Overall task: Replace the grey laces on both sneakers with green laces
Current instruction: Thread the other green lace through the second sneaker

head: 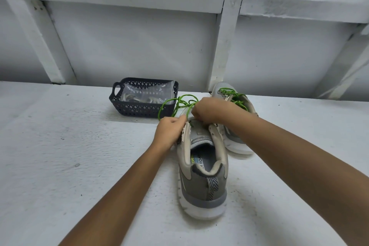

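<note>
A grey and beige sneaker (203, 173) stands heel toward me on the white surface. My left hand (169, 130) grips its left eyelet flap at the front. My right hand (209, 111) pinches a green lace (179, 104) over the toe end, and the lace loops out to the left toward the basket. Behind and to the right stands the second sneaker (233, 106), with a green lace (235, 96) threaded through its eyelets. My right forearm partly hides it.
A dark perforated plastic basket (127, 106) stands at the back, left of the shoes, holding a clear plastic bag (147, 94) with pale laces inside. A white panelled wall (139, 42) with beams rises right behind the surface.
</note>
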Available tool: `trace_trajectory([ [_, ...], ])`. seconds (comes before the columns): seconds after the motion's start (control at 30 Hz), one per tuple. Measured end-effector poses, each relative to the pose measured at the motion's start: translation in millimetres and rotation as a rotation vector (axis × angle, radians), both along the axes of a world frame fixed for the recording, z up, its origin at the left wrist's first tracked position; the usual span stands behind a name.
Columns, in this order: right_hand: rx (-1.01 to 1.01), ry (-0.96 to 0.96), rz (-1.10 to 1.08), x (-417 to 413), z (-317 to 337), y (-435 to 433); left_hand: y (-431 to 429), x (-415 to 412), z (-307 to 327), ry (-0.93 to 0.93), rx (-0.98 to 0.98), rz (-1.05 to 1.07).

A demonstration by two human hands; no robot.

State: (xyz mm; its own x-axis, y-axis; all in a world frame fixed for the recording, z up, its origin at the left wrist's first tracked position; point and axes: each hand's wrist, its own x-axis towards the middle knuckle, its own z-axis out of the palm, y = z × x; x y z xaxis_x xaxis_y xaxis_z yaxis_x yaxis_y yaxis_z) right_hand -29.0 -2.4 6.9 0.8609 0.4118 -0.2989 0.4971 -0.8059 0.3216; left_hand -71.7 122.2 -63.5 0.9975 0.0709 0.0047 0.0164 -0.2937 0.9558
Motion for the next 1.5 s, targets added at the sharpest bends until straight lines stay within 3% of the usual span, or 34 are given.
trace_trajectory([
  [0.4, 0.237, -0.257, 0.027, -12.0, -15.7, -2.8, 2.9, -0.5, 0.5, -0.022, -0.042, -0.051],
  [0.53, 0.55, -0.121, -0.109, -12.3, -20.5, -8.3, 3.9, -1.5, 0.6, -0.026, -0.041, -0.049],
  [0.6, 0.604, -0.09, -0.13, -12.7, -22.0, -9.1, 2.9, -1.3, 1.0, -0.037, -0.037, -0.043],
  [0.8, 0.635, -0.05, -0.114, -12.4, -28.7, -4.1, 2.8, -1.3, 0.4, -0.049, 0.0, -0.051],
  [1.27, 0.356, -0.27, -0.024, -16.2, -36.1, 3.6, 0.2, -0.5, -3.8, -0.055, -0.024, -0.033],
  [1.5, 0.562, -0.234, -0.144, -15.9, -37.9, -6.8, -12.8, -0.3, -11.1, 0.049, -0.027, 0.029],
])
